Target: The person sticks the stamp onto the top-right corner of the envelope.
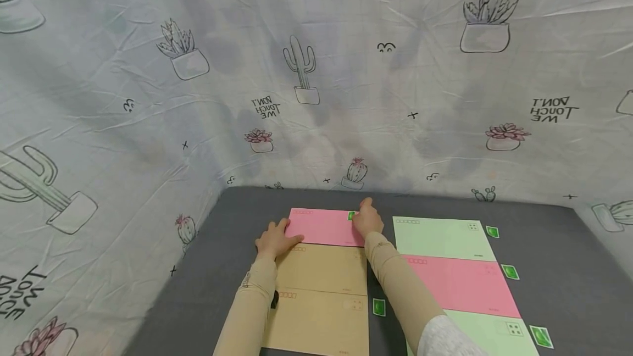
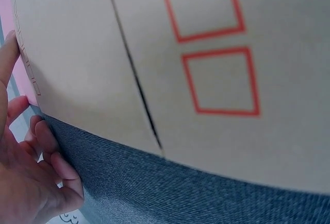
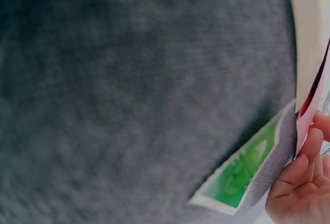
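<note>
A pink envelope (image 1: 318, 228) lies at the far end of the left column, above two tan envelopes (image 1: 321, 271). My left hand (image 1: 274, 239) rests at its left edge, fingers loosely spread and thumb over the lower corner; the left wrist view shows fingertips (image 2: 18, 103) touching the pink paper. At the opposite edge, my right hand (image 1: 368, 220) pinches the pink envelope with curled fingers. A green stamp (image 1: 351, 215) sits at its upper right corner, partly covered by that hand. Another stamp (image 3: 240, 175) lies near the hand in the right wrist view.
To the right, a second column holds a pale green envelope (image 1: 440, 238), a pink one (image 1: 460, 284) and another green one (image 1: 487, 331). Stamps (image 1: 510, 272) lie beside them; one (image 1: 379, 307) is beside the nearest tan envelope. Patterned cloth (image 1: 346, 98) hangs behind the dark table (image 1: 193, 301).
</note>
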`<state>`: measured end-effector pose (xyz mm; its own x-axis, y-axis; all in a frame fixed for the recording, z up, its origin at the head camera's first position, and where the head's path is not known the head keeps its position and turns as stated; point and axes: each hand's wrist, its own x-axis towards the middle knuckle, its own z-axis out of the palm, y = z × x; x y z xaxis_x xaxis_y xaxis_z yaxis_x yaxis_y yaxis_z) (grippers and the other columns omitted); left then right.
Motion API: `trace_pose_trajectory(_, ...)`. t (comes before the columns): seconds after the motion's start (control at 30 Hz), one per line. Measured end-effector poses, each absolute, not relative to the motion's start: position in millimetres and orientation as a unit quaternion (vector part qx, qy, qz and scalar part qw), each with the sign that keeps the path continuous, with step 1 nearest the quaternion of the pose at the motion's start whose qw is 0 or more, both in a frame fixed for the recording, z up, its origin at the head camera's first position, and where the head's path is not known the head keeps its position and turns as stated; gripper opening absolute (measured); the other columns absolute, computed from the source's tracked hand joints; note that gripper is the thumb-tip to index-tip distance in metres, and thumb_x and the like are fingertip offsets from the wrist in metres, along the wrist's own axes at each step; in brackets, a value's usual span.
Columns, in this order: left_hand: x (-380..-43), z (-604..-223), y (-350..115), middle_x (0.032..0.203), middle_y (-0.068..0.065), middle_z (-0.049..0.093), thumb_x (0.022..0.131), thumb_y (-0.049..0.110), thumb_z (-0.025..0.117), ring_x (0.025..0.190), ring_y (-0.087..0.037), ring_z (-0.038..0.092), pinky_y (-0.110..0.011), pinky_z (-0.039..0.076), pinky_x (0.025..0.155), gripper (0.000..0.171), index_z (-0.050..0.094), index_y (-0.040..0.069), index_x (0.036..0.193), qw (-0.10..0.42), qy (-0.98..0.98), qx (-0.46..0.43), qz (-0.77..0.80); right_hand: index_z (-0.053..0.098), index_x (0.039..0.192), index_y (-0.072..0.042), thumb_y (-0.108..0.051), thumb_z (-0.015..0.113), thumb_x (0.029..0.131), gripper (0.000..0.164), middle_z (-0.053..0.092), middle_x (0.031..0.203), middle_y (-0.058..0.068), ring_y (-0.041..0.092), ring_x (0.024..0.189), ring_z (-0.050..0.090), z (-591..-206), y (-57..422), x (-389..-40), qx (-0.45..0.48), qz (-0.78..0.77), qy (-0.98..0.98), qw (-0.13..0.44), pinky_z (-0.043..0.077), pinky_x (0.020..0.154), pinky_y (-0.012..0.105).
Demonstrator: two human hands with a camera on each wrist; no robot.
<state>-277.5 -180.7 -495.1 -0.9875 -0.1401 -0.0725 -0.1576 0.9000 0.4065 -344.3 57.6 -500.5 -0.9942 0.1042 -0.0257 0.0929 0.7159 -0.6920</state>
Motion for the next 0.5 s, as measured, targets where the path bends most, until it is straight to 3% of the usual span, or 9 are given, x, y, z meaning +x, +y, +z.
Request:
trace_pose_trajectory(0.23, -277.8, -495.2, -180.9, 0.125, -0.024, 0.049, 0.08, 0.053, 0.065, 0.105, -0.047, 0.054, -0.065, 0.036, 0.085, 0.074, 0.043, 0.015, 0.139, 0.018, 0.974, -0.076, 0.215, 0.058, 0.102, -0.004, -0.011, 0.058, 0.087, 0.017, 0.067, 0.095, 0.015, 0.031, 0.077, 0.064, -495.6, 56.4, -341.0, -0.023, 0.328, -0.944, 0.017, 0.05, 0.065, 0.045)
trace_pose_trajectory(0.5, -276.6, -493.5, -181.0, 0.124, -0.023, 0.048, 0.08, 0.052, 0.064, 0.106, -0.047, 0.053, -0.065, 0.035, 0.086, 0.073, 0.043, 0.015, 0.139, 0.025, 0.972, -0.08, 0.221, 0.069, 0.092, -0.006, -0.012, 0.058, 0.085, 0.014, 0.068, 0.094, 0.012, 0.028, 0.076, 0.064, -499.1, 56.4, -340.3, -0.001, 0.311, -0.95, 0.025, 0.051, 0.064, 0.043)
